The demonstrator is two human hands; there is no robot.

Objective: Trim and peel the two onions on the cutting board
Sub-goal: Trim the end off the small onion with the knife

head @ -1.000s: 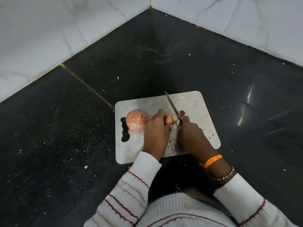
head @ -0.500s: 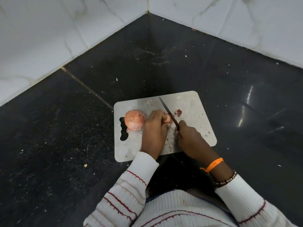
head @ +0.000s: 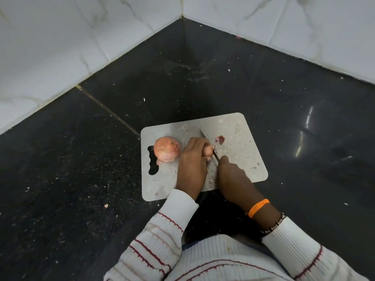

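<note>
Head view, starting nearest the lens: two white sleeves with red stripes enter from the bottom of the frame, the right wrist wearing an orange thread (head: 258, 207) and a beaded bracelet (head: 274, 225). Just beyond them, the right hand (head: 233, 177) is clenched round the handle of a knife (head: 209, 143), whose blade runs up and to the left across the middle of the cutting board (head: 243, 159). A second ago the blade stood steeper, with its tip higher over the board; now it lies lower and flatter, pressed against the end of the small onion (head: 207, 152), which the left hand (head: 192, 165) grasps from above with curled fingers, so only its right end shows. A small pale bit sits right at the blade by that end, which suggests the cut is going through or has just finished; I cannot tell whether the piece is fully free. Further right on the board lies a dark reddish scrap (head: 220, 139), well clear of the knife now, probably an earlier trimming. Left of the holding hand, the larger onion (head: 167, 149) rests near the board's handle slot (head: 152, 161), skin and dry tuft on, untouched. By my judgement the trimming of the first onion is under way, and peeling of both remains. Beyond the board lies the dark speckled floor (head: 81, 179), and white marbled wall tiles (head: 50, 47) fill the upper part of the frame.
</note>
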